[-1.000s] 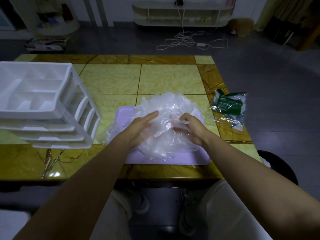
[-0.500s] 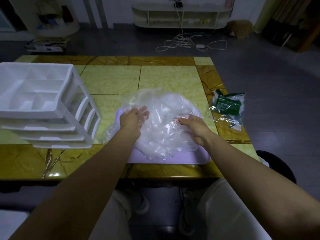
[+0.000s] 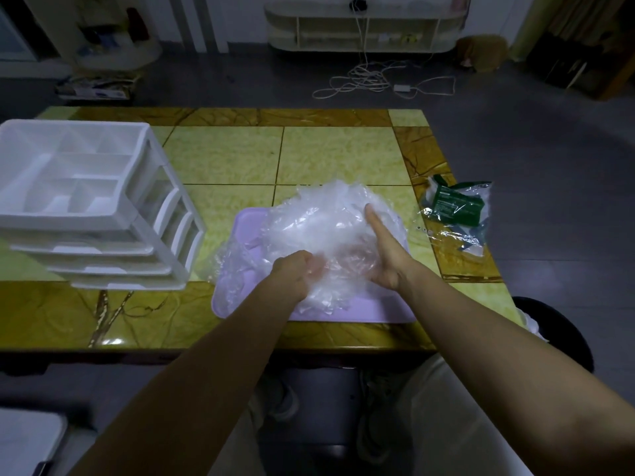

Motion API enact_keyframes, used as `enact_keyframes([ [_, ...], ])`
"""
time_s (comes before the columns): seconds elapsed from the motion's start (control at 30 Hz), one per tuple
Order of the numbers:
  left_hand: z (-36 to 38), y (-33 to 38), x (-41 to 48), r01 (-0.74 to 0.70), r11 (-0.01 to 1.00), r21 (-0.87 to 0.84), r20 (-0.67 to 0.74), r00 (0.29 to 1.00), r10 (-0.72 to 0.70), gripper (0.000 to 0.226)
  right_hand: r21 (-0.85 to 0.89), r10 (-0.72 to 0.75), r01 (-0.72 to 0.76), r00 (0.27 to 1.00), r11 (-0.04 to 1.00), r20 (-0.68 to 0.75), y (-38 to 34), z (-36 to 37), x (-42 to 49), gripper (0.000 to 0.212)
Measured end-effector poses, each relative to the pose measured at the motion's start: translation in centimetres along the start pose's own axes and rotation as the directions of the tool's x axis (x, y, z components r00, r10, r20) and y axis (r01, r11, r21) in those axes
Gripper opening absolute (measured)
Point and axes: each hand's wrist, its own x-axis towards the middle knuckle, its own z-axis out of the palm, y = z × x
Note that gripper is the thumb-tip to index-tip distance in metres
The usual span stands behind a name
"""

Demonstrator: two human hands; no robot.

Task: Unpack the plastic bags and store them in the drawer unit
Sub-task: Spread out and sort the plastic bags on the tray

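Note:
A crumpled heap of clear plastic bags lies on a lilac tray near the table's front edge. My left hand is curled into the near side of the heap and grips plastic there. My right hand lies with straight fingers flat against the heap's right side. The white drawer unit stands at the table's left, its top an open divided tray and its drawers pushed in.
An opened clear wrapper with a green label lies at the table's right edge. The yellow tiled table stretches behind the tray. A dark round stool stands at the lower right. Cables lie on the floor beyond.
My left hand has slid from the heap's left side to its near side and curled into the plastic. My right hand has straightened along the right side. The heap is bunched tighter.

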Motion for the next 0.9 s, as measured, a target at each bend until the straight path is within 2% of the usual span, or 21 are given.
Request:
enact_keyframes([
  [0.07, -0.6, 0.3, -0.9, -0.005, 0.993, 0.117, 0.013, 1.0, 0.004, 0.033, -0.163, -0.075, 0.048, 0.984, 0.985, -0.164, 0.1, 0.6, 0.6, 0.034],
  [0.13, -1.5, 0.8, -1.5, -0.088, 0.969, 0.232, -0.045, 0.994, 0.101, 0.05, -0.325, -0.137, 0.045, 0.954, 0.945, -0.268, 0.2, 0.7, 1.3, 0.041],
  [0.17, -2.0, 1.2, -1.7, -0.18, 0.942, 0.284, -0.113, 0.969, 0.219, 0.059, -0.362, -0.151, 0.045, 0.951, 0.931, -0.27, 0.0, 0.7, 1.7, 0.048],
  [0.2, -2.3, 1.7, -2.1, -0.281, 0.877, 0.39, -0.204, 0.903, 0.379, 0.062, -0.393, -0.157, 0.05, 0.957, 0.918, -0.245, -0.2, 0.6, 2.1, 0.054],
  [0.23, -2.5, 2.2, -2.3, -0.374, 0.775, 0.509, -0.243, 0.802, 0.546, 0.06, -0.412, -0.153, 0.058, 0.967, 0.909, -0.202, -0.4, 0.5, 2.3, 0.058],
  [0.27, -2.5, 2.7, -3.0, -0.468, 0.652, 0.597, -0.226, 0.681, 0.696, 0.053, -0.425, -0.141, 0.07, 0.98, 0.902, -0.137, -0.6, 0.5, 2.5, 0.061],
  [0.3, -2.3, 3.2, -3.1, -0.532, 0.557, 0.637, -0.18, 0.6, 0.779, 0.046, -0.435, -0.129, 0.092, 0.99, 0.896, -0.057, -0.9, 0.5, 2.5, 0.061],
  [0.33, -2.1, 3.7, -3.3, -0.573, 0.492, 0.655, -0.126, 0.559, 0.819, 0.041, -0.451, -0.128, 0.121, 0.992, 0.884, 0.016, -1.2, 0.6, 2.6, 0.059],
  [0.4, -1.7, 4.1, -2.6, -0.611, 0.402, 0.682, -0.014, 0.539, 0.842, 0.036, -0.501, -0.14, 0.162, 0.987, 0.85, 0.081, -1.8, 0.8, 2.6, 0.052],
  [0.5, -1.1, 3.6, -1.5, -0.584, 0.223, 0.78, 0.145, 0.516, 0.844, 0.025, -0.512, -0.161, 0.144, 0.987, 0.847, 0.012, -2.2, 0.4, 3.6, 0.053],
  [0.57, -0.7, 2.7, -1.0, -0.541, 0.163, 0.825, 0.221, 0.574, 0.788, 0.025, -0.563, -0.158, 0.099, 0.986, 0.821, -0.057, -1.9, 0.2, 4.2, 0.045],
  [0.67, -0.6, 1.1, -0.3, -0.458, 0.014, 0.889, 0.344, 0.687, 0.64, 0.057, -0.583, -0.15, 0.056, 0.982, 0.811, -0.114, -1.2, 0.5, 4.7, 0.035],
  [0.73, -0.6, 0.4, 0.0, -0.409, -0.039, 0.912, 0.352, 0.73, 0.586, 0.068, -0.581, -0.136, 0.045, 0.984, 0.813, -0.115, -0.9, 0.9, 4.9, 0.036],
  [0.77, -0.5, 0.3, 0.0, -0.402, -0.041, 0.915, 0.343, 0.72, 0.604, 0.067, -0.585, -0.133, 0.044, 0.985, 0.81, -0.11, -0.7, 1.0, 4.9, 0.034],
  [0.8, -0.5, 0.3, -0.2, -0.407, -0.03, 0.913, 0.324, 0.678, 0.66, 0.065, -0.591, -0.136, 0.051, 0.986, 0.805, -0.099, -0.7, 1.2, 4.9, 0.029],
  [0.87, -0.7, 0.7, -0.5, -0.445, -0.036, 0.895, 0.303, 0.546, 0.781, 0.064, -0.594, -0.161, 0.065, 0.981, 0.802, -0.111, -0.8, 1.2, 4.8, 0.018],
  [0.9, -1.0, 0.9, -0.7, -0.462, -0.069, 0.884, 0.338, 0.53, 0.778, 0.065, -0.584, -0.179, 0.072, 0.976, 0.808, -0.128, -0.9, 1.1, 4.6, 0.017],
])
